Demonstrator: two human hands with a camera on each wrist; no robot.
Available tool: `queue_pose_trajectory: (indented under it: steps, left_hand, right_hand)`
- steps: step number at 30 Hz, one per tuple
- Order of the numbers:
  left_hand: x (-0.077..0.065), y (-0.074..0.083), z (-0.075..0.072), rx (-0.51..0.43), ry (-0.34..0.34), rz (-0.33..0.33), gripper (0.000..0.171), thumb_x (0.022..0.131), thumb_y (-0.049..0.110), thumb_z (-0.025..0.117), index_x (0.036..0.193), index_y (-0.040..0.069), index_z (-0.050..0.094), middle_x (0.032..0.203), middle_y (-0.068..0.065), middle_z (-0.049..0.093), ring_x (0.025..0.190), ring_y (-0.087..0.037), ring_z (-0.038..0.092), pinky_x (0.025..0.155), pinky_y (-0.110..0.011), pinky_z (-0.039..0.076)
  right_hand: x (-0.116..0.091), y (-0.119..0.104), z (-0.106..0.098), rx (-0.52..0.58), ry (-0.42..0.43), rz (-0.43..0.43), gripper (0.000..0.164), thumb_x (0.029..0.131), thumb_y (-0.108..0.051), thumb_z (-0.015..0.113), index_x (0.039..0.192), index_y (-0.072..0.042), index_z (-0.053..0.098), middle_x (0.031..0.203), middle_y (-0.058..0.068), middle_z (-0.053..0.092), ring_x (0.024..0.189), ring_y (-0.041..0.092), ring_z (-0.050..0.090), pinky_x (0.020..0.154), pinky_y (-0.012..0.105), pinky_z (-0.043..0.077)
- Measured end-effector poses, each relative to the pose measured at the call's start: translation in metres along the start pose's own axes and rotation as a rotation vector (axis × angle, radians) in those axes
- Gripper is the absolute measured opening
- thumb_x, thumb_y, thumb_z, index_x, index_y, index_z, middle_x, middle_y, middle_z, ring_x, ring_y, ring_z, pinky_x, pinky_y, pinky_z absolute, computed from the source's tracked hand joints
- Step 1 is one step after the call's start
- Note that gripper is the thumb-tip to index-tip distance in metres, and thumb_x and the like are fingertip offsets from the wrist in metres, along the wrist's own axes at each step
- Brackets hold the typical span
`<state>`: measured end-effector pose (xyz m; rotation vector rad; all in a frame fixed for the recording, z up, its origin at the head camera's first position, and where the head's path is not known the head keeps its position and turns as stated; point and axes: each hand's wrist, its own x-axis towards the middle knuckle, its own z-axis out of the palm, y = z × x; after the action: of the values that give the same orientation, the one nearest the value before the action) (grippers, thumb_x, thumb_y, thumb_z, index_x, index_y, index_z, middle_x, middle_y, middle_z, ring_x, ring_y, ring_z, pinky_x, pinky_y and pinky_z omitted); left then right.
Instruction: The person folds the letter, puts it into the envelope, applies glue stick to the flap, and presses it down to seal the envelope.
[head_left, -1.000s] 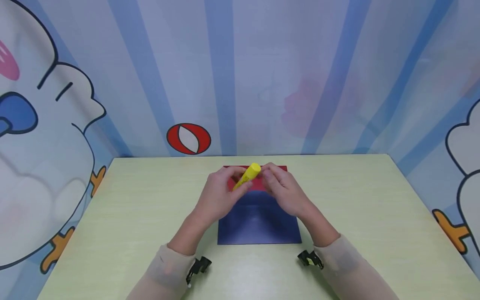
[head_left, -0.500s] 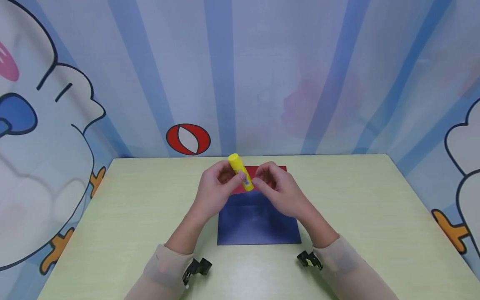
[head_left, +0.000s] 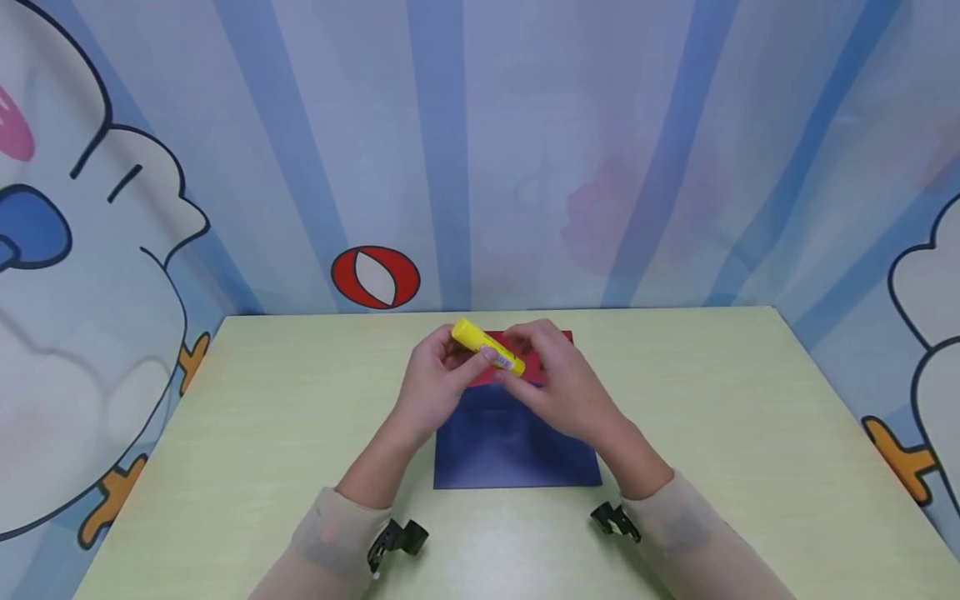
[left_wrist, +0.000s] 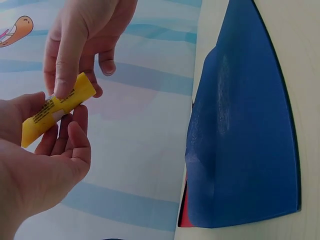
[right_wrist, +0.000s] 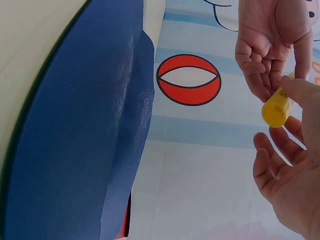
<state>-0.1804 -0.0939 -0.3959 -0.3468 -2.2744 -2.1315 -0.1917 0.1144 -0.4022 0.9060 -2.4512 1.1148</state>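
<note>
A yellow glue stick [head_left: 471, 335] with a printed label is held over the sheets, tilted, its left end higher in the head view. My left hand [head_left: 429, 387] grips it from the left, with the thumb along its side. My right hand [head_left: 573, 392] pinches its lower right end between thumb and fingers. Beneath the hands lies a blue sheet [head_left: 517, 454], with a red sheet [head_left: 533, 372] showing beyond its far edge. In the left wrist view, the blue sheet's far strip is creased and carries whitish streaks [left_wrist: 223, 95].
The pale table [head_left: 315, 358] extends on both sides of the sheets. A printed cloth backdrop [head_left: 517, 150] stands directly behind the table's far edge and at both sides. Small black wrist cameras [head_left: 397, 540] sit at each sleeve cuff.
The glue stick has turned in my left hand, from leaning right to leaning left and then lower. My right fingers have come onto its lower end.
</note>
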Motion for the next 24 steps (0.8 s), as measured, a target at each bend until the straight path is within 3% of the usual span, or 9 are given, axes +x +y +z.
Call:
queue_pose_trajectory:
  steps: [10,18,24]
  left_hand:
    - [0.0001,-0.0011,0.0030,-0.014,-0.014,-0.010,0.037,0.101,0.018,0.075,0.132,0.002,0.060,0.126,-0.015,0.067,0.118,-0.028,0.070,0.096,-0.034,0.059]
    - [0.0009,-0.0012,0.0033,-0.021,-0.042,-0.001,0.038,0.101,0.016,0.076,0.131,0.000,0.060,0.124,-0.016,0.067,0.115,-0.030,0.071,0.094,-0.034,0.060]
    - [0.0004,-0.0004,0.0016,-0.031,-0.083,-0.011,0.038,0.101,0.013,0.075,0.133,0.000,0.058,0.123,-0.017,0.066,0.113,-0.030,0.071,0.092,-0.033,0.060]
  right_hand:
    - [-0.0004,-0.0020,0.0032,-0.072,0.032,-0.062,0.044,0.091,-0.017,0.086,0.128,-0.007,0.065,0.116,0.006,0.062,0.102,0.028,0.063,0.083,0.037,0.060]
    - [-0.0010,-0.0029,0.0044,-0.073,0.022,-0.046,0.039,0.094,-0.016,0.084,0.127,-0.009,0.065,0.108,0.001,0.062,0.092,0.014,0.059,0.077,0.030,0.057]
    - [-0.0010,-0.0052,0.0021,-0.067,0.009,-0.007,0.035,0.097,-0.017,0.081,0.126,-0.009,0.064,0.109,0.001,0.062,0.092,0.014,0.058,0.076,0.031,0.057]
